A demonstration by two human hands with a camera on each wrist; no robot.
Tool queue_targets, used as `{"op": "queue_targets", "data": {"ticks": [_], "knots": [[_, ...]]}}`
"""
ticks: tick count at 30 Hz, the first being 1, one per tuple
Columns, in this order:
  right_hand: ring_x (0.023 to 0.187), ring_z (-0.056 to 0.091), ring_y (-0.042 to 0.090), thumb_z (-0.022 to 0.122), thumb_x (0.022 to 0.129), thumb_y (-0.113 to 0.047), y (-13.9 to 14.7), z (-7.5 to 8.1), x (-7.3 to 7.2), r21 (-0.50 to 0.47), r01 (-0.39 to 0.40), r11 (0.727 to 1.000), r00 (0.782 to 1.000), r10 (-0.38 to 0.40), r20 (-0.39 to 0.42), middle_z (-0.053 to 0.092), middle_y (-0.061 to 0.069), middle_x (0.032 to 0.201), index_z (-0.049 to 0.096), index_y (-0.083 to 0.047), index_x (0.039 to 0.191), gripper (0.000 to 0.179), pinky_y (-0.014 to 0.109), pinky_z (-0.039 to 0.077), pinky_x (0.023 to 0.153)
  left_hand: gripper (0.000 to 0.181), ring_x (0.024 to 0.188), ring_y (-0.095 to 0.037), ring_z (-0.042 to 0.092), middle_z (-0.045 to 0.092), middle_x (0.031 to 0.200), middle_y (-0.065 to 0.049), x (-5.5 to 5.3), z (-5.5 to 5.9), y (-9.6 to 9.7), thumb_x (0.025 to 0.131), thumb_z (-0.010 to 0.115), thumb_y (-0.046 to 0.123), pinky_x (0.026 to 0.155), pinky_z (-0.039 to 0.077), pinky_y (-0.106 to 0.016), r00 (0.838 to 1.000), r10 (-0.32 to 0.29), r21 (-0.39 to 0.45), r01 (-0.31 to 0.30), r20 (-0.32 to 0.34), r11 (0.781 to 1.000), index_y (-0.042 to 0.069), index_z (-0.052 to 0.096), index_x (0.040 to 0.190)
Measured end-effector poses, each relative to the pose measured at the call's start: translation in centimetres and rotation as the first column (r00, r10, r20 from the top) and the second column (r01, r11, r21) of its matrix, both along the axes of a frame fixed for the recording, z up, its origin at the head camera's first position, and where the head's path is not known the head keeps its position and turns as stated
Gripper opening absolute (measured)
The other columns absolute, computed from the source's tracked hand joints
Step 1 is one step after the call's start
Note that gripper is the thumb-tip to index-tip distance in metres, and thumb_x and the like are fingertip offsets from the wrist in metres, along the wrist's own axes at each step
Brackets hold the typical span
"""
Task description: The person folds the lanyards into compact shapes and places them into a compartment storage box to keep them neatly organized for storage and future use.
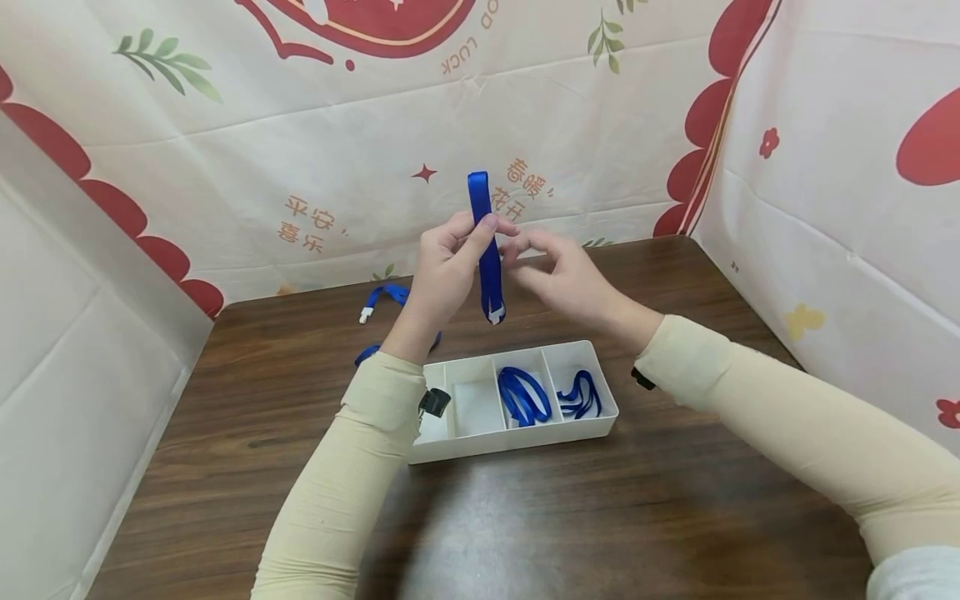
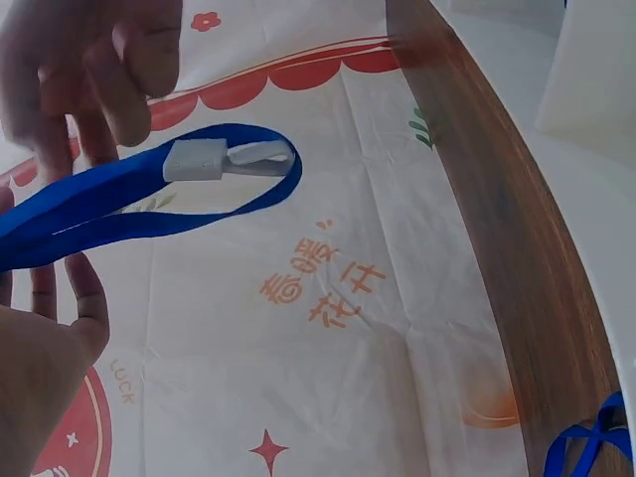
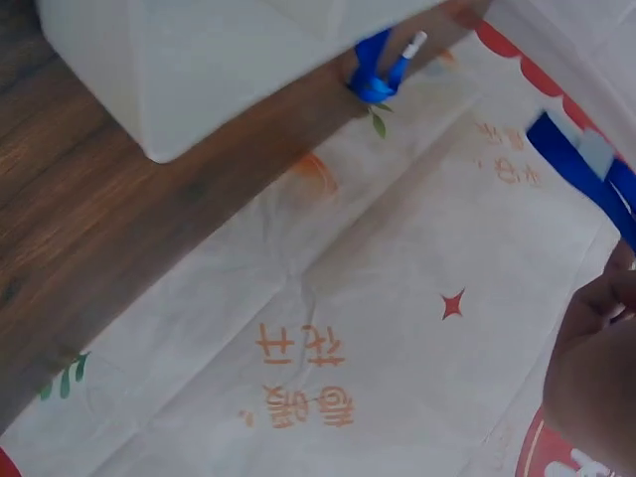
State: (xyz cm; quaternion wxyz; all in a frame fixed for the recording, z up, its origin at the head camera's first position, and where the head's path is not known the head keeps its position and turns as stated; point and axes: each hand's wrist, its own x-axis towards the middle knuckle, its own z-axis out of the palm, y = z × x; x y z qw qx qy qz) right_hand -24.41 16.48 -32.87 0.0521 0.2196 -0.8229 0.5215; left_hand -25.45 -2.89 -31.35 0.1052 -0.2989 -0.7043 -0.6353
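A blue lanyard point(image 1: 490, 267), folded into a narrow loop, hangs upright above the table. My left hand point(image 1: 450, 262) pinches it between thumb and fingers near its upper half. At its lower end is a white plastic clip point(image 2: 196, 159), seen beside the ribbon's bend in the left wrist view. Just right of the lanyard is my right hand point(image 1: 558, 279), its fingers loosely bent and nothing seen held in them. In the left wrist view the right hand's fingers point(image 2: 124, 79) hang close to the ribbon; whether they touch it I cannot tell.
Below the hands, a white divided box point(image 1: 517, 435) stands on the brown wooden table point(image 1: 600, 517). Two of its compartments hold a coiled blue lanyard point(image 1: 525, 396) and a bundled blue lanyard point(image 1: 581, 396). Another blue lanyard point(image 1: 386, 292) lies behind my left forearm. Printed cloth point(image 1: 375, 167) hangs behind.
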Motion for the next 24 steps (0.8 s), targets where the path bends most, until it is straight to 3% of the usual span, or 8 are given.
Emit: {"op": "queue_targets", "data": {"ticks": [1,4,9,12,15,19,22,24], "knots": [[0.124,0.066,0.027,0.061,0.101,-0.005,0.0,-0.3,0.2,0.010,-0.035,0.999,0.999,0.035,-0.017,0.067,0.010,0.142,0.073,-0.005,0.116,0.019,0.043,0.057,0.099,0.034,0.115,-0.019,0.068,0.074,0.118,-0.015,0.1,0.1,0.0,0.113,0.052,0.024,0.099,0.057,-0.037,1.000,-0.004,0.005,0.004,0.002,1.000,0.000,0.076,0.114],[0.125,0.064,0.028,0.059,0.095,0.002,-0.1,-0.9,0.6,0.064,-0.110,0.992,0.992,0.113,-0.047,0.062,0.009,0.150,0.076,-0.005,0.116,0.028,0.045,0.057,0.096,0.034,0.115,-0.016,0.065,0.075,0.118,-0.016,0.1,0.3,0.1,0.113,0.053,0.024,0.095,0.054,-0.033,1.000,-0.011,0.020,0.011,-0.003,1.000,-0.001,0.076,0.112],[0.094,0.064,0.026,0.070,0.097,-0.007,-0.4,-1.8,1.0,0.099,-0.155,0.983,0.985,0.162,-0.061,0.063,0.005,0.148,0.077,-0.009,0.105,0.011,0.031,0.049,0.072,0.034,0.120,-0.017,0.065,0.075,0.118,-0.017,0.1,0.5,0.1,0.113,0.053,0.023,0.101,0.050,-0.034,1.000,-0.011,0.023,0.012,-0.025,1.000,-0.002,0.077,0.111],[0.082,0.059,0.023,0.077,0.096,-0.012,-0.6,-2.3,1.3,0.100,-0.161,0.982,0.982,0.170,-0.088,0.066,0.006,0.142,0.076,-0.011,0.096,0.002,0.027,0.046,0.066,0.034,0.123,-0.017,0.065,0.076,0.118,-0.017,0.0,0.5,-0.1,0.113,0.053,0.023,0.105,0.050,-0.036,0.999,-0.003,0.009,0.003,-0.032,1.000,-0.002,0.077,0.113],[0.075,0.058,0.022,0.078,0.095,-0.010,-0.6,-2.9,1.4,0.113,-0.166,0.980,0.977,0.179,-0.118,0.070,0.008,0.137,0.074,-0.011,0.091,0.007,0.027,0.046,0.063,0.035,0.126,-0.018,0.065,0.076,0.119,-0.018,-0.1,0.3,-0.3,0.113,0.052,0.022,0.109,0.050,-0.039,0.999,0.000,0.003,0.000,-0.034,1.000,-0.002,0.077,0.113],[0.069,0.056,0.018,0.077,0.096,-0.009,-0.5,-3.6,1.3,0.162,-0.176,0.971,0.970,0.200,-0.140,0.076,0.007,0.110,0.073,-0.009,0.093,0.005,0.025,0.045,0.060,0.035,0.128,-0.017,0.065,0.077,0.119,-0.017,-0.2,0.2,-0.4,0.113,0.052,0.023,0.112,0.049,-0.040,0.999,0.003,0.004,-0.003,-0.042,1.000,-0.001,0.077,0.113],[0.066,0.056,0.016,0.076,0.095,-0.008,-0.4,-4.0,1.2,0.187,-0.167,0.968,0.973,0.192,-0.126,0.074,0.003,0.087,0.073,-0.008,0.094,0.003,0.024,0.045,0.059,0.035,0.128,-0.016,0.065,0.077,0.119,-0.016,-0.2,0.3,-0.4,0.113,0.052,0.024,0.110,0.049,-0.038,0.999,0.003,0.004,-0.003,-0.039,1.000,0.000,0.078,0.112],[0.067,0.057,0.017,0.075,0.094,-0.006,-0.4,-4.0,1.2,0.185,-0.145,0.972,0.980,0.168,-0.110,0.073,0.003,0.083,0.072,-0.007,0.096,0.005,0.024,0.046,0.060,0.036,0.128,-0.015,0.065,0.078,0.118,-0.016,-0.2,0.3,-0.4,0.113,0.053,0.024,0.108,0.049,-0.037,0.999,-0.002,0.011,0.003,-0.038,1.000,-0.001,0.078,0.111]]}}
